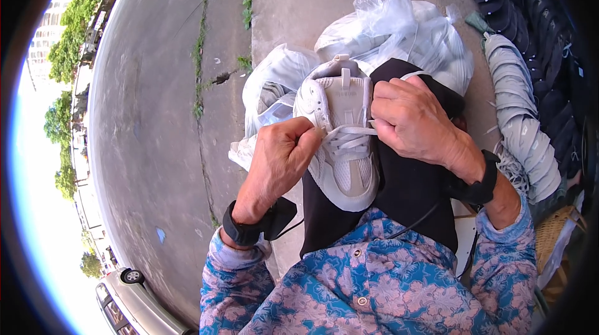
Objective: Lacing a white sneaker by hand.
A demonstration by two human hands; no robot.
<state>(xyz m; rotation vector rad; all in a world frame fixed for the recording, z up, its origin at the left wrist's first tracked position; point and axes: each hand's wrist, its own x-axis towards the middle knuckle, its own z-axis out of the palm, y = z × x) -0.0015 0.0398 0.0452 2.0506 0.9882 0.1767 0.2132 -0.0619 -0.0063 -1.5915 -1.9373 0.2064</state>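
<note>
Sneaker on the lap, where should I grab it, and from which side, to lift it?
Probably by the heel collar, from above at the far end: the sneaker points its toe toward the wearer and its opening faces up, leaving a rim to pinch. The left hand and right hand crowd the laces.

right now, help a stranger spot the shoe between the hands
On the black-clad lap, a pale shoe lies toe toward the flowered shirt. Unlike the plastic bags beyond, it has laces held by the left hand and right hand.
</note>
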